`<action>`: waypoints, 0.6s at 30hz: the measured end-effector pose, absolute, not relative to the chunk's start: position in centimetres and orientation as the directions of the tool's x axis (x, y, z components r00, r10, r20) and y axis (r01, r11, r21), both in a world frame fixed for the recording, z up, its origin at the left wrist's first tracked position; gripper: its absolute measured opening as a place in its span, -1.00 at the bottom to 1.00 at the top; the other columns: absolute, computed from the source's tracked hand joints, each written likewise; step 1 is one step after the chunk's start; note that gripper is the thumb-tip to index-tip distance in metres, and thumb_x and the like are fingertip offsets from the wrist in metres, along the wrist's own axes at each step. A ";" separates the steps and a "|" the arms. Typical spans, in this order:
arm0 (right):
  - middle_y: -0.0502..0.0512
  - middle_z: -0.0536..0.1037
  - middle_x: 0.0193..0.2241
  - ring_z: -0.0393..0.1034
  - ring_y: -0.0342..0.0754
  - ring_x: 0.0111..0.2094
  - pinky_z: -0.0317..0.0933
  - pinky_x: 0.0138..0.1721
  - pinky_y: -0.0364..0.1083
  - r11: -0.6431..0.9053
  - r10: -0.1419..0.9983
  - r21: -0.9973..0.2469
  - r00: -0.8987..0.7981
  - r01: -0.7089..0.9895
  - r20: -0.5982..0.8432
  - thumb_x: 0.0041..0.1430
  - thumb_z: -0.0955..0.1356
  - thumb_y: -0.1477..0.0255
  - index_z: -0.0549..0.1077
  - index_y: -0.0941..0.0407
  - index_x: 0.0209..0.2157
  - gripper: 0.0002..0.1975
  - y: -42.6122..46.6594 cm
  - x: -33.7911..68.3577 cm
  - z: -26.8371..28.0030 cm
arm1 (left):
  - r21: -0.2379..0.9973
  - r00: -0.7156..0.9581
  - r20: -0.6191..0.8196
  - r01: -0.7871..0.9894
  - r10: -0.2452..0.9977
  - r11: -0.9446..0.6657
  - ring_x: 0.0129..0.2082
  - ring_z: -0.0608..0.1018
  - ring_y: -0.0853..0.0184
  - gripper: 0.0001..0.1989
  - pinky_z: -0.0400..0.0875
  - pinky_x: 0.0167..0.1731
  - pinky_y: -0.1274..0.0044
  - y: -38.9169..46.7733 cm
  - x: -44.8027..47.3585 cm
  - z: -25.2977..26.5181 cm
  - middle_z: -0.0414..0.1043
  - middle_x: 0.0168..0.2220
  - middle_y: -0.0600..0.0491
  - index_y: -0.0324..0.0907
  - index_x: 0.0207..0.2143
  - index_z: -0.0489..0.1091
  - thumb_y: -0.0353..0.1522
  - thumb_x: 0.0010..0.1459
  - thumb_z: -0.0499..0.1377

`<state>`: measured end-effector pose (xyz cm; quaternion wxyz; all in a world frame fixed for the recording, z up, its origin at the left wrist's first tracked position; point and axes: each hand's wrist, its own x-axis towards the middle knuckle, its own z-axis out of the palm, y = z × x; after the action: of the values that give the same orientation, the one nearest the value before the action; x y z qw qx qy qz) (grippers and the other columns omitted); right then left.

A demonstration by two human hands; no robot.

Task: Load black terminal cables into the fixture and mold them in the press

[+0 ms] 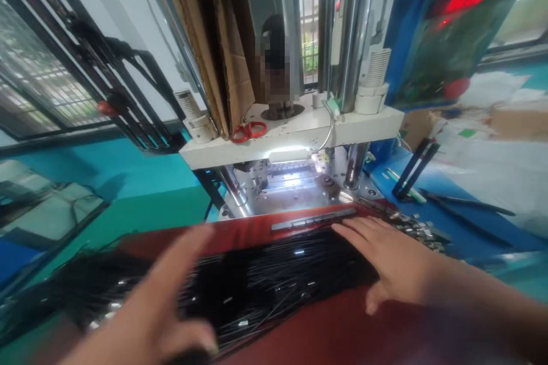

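Observation:
A thick bundle of thin black cables (274,274) with small shiny metal ends lies across a red-brown work surface (334,331). Over the bundle's left part is my left hand (158,302), somewhat blurred, thumb and fingers apart and nothing between them. My right hand (394,265) rests at the bundle's right end, fingers stretched out over the cables and thumb spread away. Just behind the cables lies a slim metal strip (314,219), close to my right fingertips. A heap of small metal pieces (422,231) sits to the right of that hand.
Ahead stands a press with a white plate (291,136), steel columns and a lit tooling bed (286,179). Red-handled scissors (249,132) and cardboard (233,63) are on the plate. Right, black tongs (466,205) lie on a blue surface (483,228); a control panel (454,28) glows red.

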<state>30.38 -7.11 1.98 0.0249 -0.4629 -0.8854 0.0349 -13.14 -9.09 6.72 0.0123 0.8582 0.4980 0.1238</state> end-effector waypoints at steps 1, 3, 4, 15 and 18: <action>0.48 0.35 0.13 0.27 0.42 0.10 0.20 0.09 0.32 0.561 0.826 -0.094 -0.563 0.822 0.006 -0.26 0.56 0.03 0.17 0.26 0.30 0.15 -6.6 30.2 2.2 | 0.110 0.578 0.117 0.801 0.808 -0.589 0.25 0.26 -0.13 0.22 0.31 0.13 0.08 -8.8 -11.5 5.5 0.02 0.35 -0.13 0.04 0.38 -0.23 0.10 -0.22 0.35; 0.39 0.44 0.03 0.36 0.32 0.01 0.28 0.02 0.28 0.571 0.821 -0.076 -0.570 0.818 0.034 -0.04 0.49 0.09 0.21 0.19 0.29 -0.08 -6.2 30.1 2.6 | 0.064 0.657 0.061 0.749 0.752 -0.660 0.21 0.30 -0.15 0.26 0.30 0.13 0.07 -7.8 -9.0 3.7 0.13 0.30 -0.21 -0.06 0.38 -0.17 0.09 -0.28 0.38; 0.36 0.46 -0.01 0.38 0.29 -0.03 0.32 -0.03 0.25 0.579 0.815 -0.051 -0.577 0.813 0.057 0.02 0.46 0.15 0.26 0.16 0.26 -0.20 -6.2 30.2 2.8 | 0.050 0.662 0.045 0.746 0.748 -0.664 0.17 0.36 -0.11 0.15 0.33 0.11 0.10 -7.2 -8.4 3.2 0.23 0.25 -0.20 -0.08 0.35 -0.06 0.05 -0.21 0.37; 0.41 0.24 0.24 0.09 0.35 0.24 0.12 0.17 0.29 0.594 0.758 0.008 -0.563 0.804 0.329 0.06 0.44 0.13 0.21 0.24 0.26 -0.17 -9.7 33.0 -0.7 | -0.065 0.672 0.145 0.739 0.726 -0.671 0.17 0.36 -0.13 0.22 0.33 0.09 0.10 -8.2 -8.5 2.3 0.18 0.27 -0.24 -0.09 0.37 -0.11 0.28 -0.23 0.18; 0.52 0.28 0.20 0.15 0.42 0.20 0.12 0.15 0.31 0.596 0.793 -0.049 -0.578 0.801 0.191 -0.09 0.49 0.02 0.35 0.32 0.15 -0.11 -8.1 31.6 0.8 | -0.140 0.669 0.161 0.743 0.726 -0.654 0.08 0.46 -0.04 0.10 0.41 0.01 0.20 -8.2 -9.2 1.5 0.32 0.19 -0.21 -0.11 0.37 -0.11 0.19 -0.09 0.21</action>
<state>31.58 -8.15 0.80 0.0970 -0.4488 -0.8881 -0.0212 -9.21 -8.21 1.45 -0.0972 0.9084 0.4042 0.0452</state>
